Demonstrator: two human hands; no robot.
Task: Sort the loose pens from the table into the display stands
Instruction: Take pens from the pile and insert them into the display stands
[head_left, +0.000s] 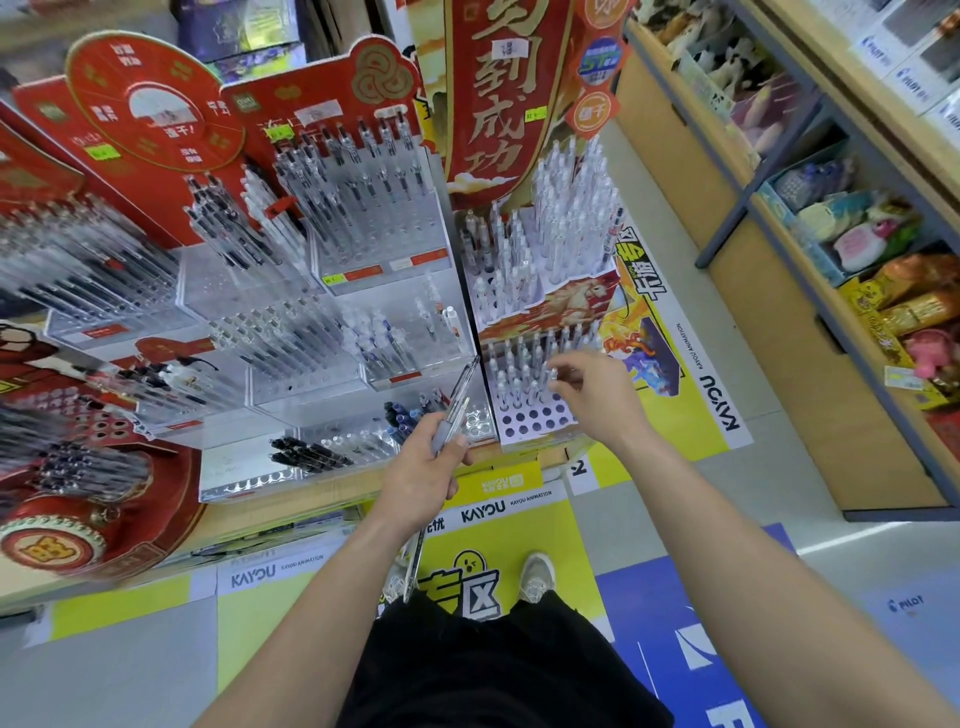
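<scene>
Shop aisle with a grey floor (727, 322), on which lie yellow and blue printed floor stickers (566, 571); a wooden shelf unit (769, 332) filled with soft toys and packets runs along the right side. A pale wooden counter (280, 514) takes up the left and centre, crowded with stepped clear acrylic display stands (291, 306) backed by red printed cardboard. Most of their rows hold upright pens with clear barrels. A tall red banner with gold characters (491, 98) rises behind a white cardboard display stand with round holes (535, 422) at the counter's right end. Its upper tiers are full of pale pens, while the front rows of holes are bare.

The left hand (423, 475) is over the counter's front edge, its fingers curled round a small bundle of clear pens (457, 402) with grey grips that point up and away towards the stands. The right hand (597, 397) reaches over the lower tier of the white stand, thumb and forefinger closed on the top of a standing clear pen (554, 374) seated among its neighbours.

Several black loose pens (306, 452) lie flat in the low acrylic tray (249, 486) at the front of the counter, just left of the left hand. Below, a black garment (493, 670) and one pale shoe (537, 577) show.
</scene>
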